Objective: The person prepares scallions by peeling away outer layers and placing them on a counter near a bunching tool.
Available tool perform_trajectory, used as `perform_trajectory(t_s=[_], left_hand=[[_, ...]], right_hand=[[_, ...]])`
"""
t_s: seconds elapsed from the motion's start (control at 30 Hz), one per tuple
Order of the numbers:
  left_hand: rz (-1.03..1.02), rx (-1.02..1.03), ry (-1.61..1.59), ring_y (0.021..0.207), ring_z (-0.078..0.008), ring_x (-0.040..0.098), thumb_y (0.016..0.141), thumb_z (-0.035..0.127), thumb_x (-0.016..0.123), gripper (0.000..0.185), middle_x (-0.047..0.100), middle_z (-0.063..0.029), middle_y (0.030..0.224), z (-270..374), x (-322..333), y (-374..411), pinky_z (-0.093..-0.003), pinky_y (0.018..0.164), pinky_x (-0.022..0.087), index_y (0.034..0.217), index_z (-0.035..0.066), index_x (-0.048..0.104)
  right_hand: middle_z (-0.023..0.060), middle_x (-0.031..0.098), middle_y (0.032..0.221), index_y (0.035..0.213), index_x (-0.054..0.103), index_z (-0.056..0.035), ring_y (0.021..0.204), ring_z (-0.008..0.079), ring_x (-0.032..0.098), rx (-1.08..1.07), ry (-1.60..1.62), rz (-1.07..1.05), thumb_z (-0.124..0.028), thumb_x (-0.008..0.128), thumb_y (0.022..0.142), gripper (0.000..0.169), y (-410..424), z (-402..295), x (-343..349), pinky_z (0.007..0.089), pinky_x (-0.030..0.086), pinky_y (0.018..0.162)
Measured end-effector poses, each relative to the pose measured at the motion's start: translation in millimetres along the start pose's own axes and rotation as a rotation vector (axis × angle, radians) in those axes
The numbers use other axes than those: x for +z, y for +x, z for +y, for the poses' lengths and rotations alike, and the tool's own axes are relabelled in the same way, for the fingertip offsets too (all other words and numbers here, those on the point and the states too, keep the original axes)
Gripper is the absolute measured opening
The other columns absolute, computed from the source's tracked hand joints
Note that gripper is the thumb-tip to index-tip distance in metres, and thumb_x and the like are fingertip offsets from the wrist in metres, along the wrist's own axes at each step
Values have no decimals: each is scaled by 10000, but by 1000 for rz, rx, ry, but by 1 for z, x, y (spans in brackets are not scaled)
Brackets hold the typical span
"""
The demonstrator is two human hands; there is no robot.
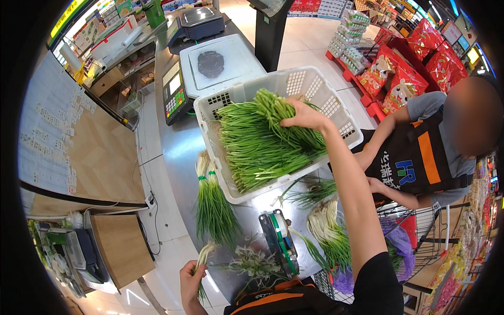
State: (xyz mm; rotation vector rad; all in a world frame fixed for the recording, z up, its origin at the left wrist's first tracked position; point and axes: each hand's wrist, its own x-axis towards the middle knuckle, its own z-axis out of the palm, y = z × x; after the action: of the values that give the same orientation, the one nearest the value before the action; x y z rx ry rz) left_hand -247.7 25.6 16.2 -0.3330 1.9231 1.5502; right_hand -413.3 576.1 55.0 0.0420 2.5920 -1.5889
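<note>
My right hand [305, 116] reaches into a white plastic basket [277, 183] and grips a handful of green garlic chives [275, 108] above a thick layer of the same greens. Low at the left, my left hand [193, 275] is closed around a small bunch of spring onions [204, 254], white ends up. Two bundles of spring onions [214, 204] bound with green tape lie beside the basket. A tape bundling dispenser [278, 240] with green tape stands on the metal counter [179, 145]. Loose spring onions [330, 232] lie right of it.
A digital scale [236, 59] adjoins the basket's far side, with another scale [202, 21] beyond. Trimmed scraps [256, 262] lie near my body. A co-worker in an apron [409, 157] stands at the right, by a wire shopping cart [429, 228]. A black post [271, 39] rises behind the basket.
</note>
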Motion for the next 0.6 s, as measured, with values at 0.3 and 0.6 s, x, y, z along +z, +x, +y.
perform_trajectory(t_s=[0.3, 0.6], left_hand=[[34, 13, 15, 597, -59, 499, 877, 111, 651, 117, 602, -10, 684, 3, 3, -3, -204, 570, 370, 829, 7, 628], [6, 19, 40, 601, -63, 504, 877, 128, 645, 130, 583, -3, 660, 8, 9, -2, -206, 576, 374, 825, 10, 626]], right_hand=[[178, 332, 1469, 1494, 251, -135, 1346, 325, 340, -81, -511, -208, -278, 816, 663, 1015, -6, -9, 24, 391, 267, 1120], [156, 166, 1550, 1524, 21, -260, 1428, 337, 186, 75, -962, -374, -282, 878, 566, 1286, -40, -8, 59, 541, 139, 1156]])
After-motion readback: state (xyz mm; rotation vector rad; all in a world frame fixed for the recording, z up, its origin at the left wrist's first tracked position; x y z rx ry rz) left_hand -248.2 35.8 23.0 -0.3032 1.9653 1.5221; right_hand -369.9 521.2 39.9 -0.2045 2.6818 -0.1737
